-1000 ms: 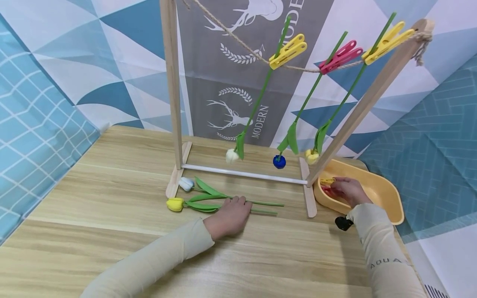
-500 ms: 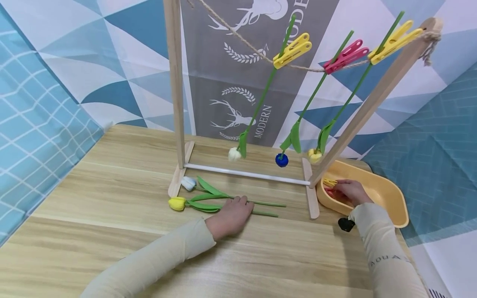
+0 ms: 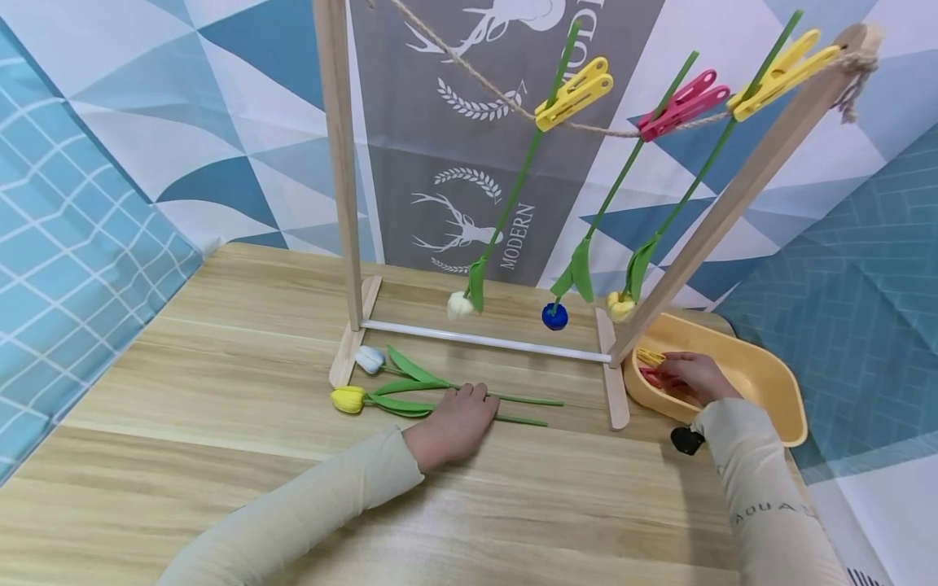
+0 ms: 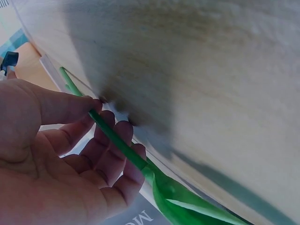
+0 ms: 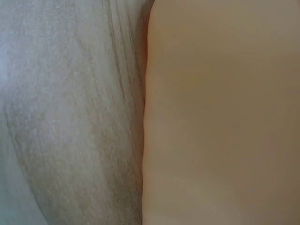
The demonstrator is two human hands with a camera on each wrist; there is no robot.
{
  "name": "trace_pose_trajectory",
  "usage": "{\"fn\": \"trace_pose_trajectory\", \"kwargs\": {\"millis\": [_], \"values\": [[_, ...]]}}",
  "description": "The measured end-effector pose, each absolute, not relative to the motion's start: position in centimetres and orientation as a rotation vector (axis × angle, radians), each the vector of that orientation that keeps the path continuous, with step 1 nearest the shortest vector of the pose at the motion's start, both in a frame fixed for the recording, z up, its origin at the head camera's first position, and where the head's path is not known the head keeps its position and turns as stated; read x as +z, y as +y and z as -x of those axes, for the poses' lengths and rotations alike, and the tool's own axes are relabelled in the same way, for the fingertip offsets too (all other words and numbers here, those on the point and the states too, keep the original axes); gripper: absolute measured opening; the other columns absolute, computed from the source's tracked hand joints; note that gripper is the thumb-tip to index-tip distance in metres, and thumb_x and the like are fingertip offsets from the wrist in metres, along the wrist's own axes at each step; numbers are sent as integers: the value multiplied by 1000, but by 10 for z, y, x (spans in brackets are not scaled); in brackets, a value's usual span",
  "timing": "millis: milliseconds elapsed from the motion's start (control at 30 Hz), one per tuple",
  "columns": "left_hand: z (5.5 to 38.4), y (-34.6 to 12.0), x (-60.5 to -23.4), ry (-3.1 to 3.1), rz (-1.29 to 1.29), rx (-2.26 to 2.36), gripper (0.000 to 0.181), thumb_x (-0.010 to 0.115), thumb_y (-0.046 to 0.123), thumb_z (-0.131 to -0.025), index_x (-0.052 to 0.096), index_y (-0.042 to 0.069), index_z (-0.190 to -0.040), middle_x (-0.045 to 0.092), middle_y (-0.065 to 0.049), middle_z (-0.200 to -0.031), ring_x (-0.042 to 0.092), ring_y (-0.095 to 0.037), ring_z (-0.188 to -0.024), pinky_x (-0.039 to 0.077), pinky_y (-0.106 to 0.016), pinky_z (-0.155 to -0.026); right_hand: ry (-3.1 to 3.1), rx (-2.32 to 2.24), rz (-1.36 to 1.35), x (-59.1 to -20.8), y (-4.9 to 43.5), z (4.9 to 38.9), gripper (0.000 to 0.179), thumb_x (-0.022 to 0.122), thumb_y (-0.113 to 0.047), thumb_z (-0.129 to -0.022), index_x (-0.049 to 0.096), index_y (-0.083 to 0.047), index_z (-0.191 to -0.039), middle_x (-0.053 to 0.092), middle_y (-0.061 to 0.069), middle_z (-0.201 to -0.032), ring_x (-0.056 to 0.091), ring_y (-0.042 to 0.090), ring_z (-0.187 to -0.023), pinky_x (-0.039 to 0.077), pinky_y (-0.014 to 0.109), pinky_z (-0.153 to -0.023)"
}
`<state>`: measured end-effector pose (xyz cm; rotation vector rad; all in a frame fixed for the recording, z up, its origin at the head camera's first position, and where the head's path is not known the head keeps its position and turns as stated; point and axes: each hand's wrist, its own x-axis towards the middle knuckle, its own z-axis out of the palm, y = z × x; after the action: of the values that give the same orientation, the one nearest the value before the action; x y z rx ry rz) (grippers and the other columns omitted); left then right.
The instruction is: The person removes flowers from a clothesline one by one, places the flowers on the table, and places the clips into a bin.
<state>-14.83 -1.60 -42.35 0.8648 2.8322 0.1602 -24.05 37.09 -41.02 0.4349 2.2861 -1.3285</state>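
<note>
Over the table my left hand (image 3: pixel 458 423) pinches the green stem (image 4: pixel 117 143) of a yellow artificial tulip (image 3: pixel 348 399) between thumb and fingers, as the left wrist view shows. A pale blue tulip (image 3: pixel 370 359) lies just behind it, its stem running past my fingertips. At the right, my right hand (image 3: pixel 692 376) reaches into an orange plastic basin (image 3: pixel 790 399). Its fingertips are right at a yellow clothespin (image 3: pixel 649 356) and a red clothespin (image 3: pixel 649 376); I cannot tell whether they grip one. The right wrist view shows only the basin wall (image 5: pixel 220 112) and tabletop.
A wooden frame (image 3: pixel 341 163) with a white crossbar (image 3: pixel 484 337) stands behind my hands. From its rope (image 3: pixel 469 67) a white tulip (image 3: pixel 460 305), a blue flower (image 3: pixel 554 316) and a pale yellow flower (image 3: pixel 620 306) hang upside down by clothespins.
The head view has shifted slightly. Both hands stay nearly in place, the left at the tulip stem and the right in the basin by the clothespins.
</note>
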Motion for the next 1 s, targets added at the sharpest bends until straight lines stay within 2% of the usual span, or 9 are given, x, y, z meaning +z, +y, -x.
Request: {"fn": "trace_pose_trajectory", "kwargs": {"millis": [167, 433, 567, 700, 867, 1000], "values": [[148, -17, -422, 2840, -876, 177, 25, 51, 4, -90, 57, 10, -114, 52, -6, -97, 46, -20, -85, 42, -36, -75, 2298, -1330, -427, -411, 372, 239, 65, 53, -22, -94, 23, 10, -141, 58, -8, -82, 57, 7, -72, 53, 22, -69], [148, -19, -418, 2858, -892, 164, 26, 53, 2, -87, 57, 10, -111, 53, -6, -96, 48, -21, -84, 44, -38, -76, 2340, -1320, -394, -405, 373, 233, 64, 48, -26, -96, 21, 10, -142, 57, -7, -93, 57, 7, -79, 52, 20, -73], [148, -21, -416, 2873, -901, 159, 23, 52, 3, -87, 58, 10, -108, 53, -6, -95, 49, -21, -83, 45, -38, -75, 2415, -1272, -386, -398, 367, 227, 65, 46, -32, -97, 24, 11, -141, 56, 7, -108, 56, 7, -81, 52, 21, -73], [147, -25, -416, 2881, -901, 184, 21, 51, 6, -88, 58, 9, -107, 53, -6, -93, 49, -20, -80, 44, -37, -72, 2483, -1219, -387, -389, 360, 219, 62, 41, -37, -98, 29, 8, -140, 48, 24, -125, 58, 13, -88, 53, 23, -74], [146, -31, -416, 2907, -898, 254, 14, 48, 13, -92, 58, 8, -102, 52, -6, -88, 47, -20, -76, 40, -34, -66, 2549, -1211, -323, -376, 349, 211, 62, 39, -41, -98, 35, 6, -138, 44, 27, -132, 58, 24, -99, 53, 26, -79], [147, -36, -416, 2925, -886, 315, 13, 47, 16, -94, 57, 9, -96, 51, -5, -84, 46, -19, -75, 37, -33, -64, 2592, -1220, -287, -365, 337, 204, 62, 41, -43, -97, 39, 4, -136, 46, 26, -131, 59, 25, -100, 52, 26, -79]]}}
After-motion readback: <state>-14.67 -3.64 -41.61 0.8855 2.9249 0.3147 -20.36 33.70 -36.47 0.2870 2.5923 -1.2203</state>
